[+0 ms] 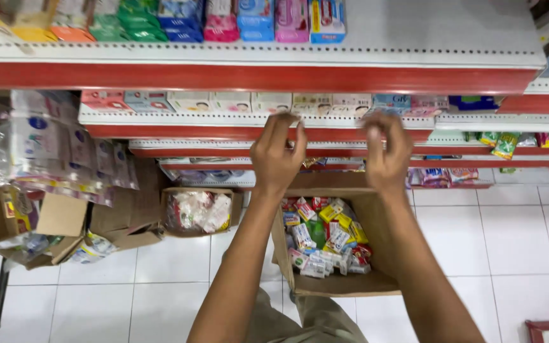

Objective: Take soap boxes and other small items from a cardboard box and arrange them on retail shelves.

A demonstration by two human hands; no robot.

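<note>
At far left, hanging strips of pale sachets [65, 149] drape over open cardboard boxes [30, 222]; further right a small carton [198, 211] holds white and red packets. The left hand [276, 152] reaches up to the shelf edge [255, 119], fingers bent and nearly closed, seemingly empty. Below, a cardboard box [351, 286] of bright little packs stands on glossy white tiles. The right hand [386, 149] curls likewise beside flat pastel boxes [325, 103]; whether it holds anything I cannot tell

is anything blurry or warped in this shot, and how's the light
Head view: both the left hand and right hand are motion-blurred at the shelf edge; shelf lines bow from wide-angle distortion; light is even, with soft sheen on the floor tiles.
</note>
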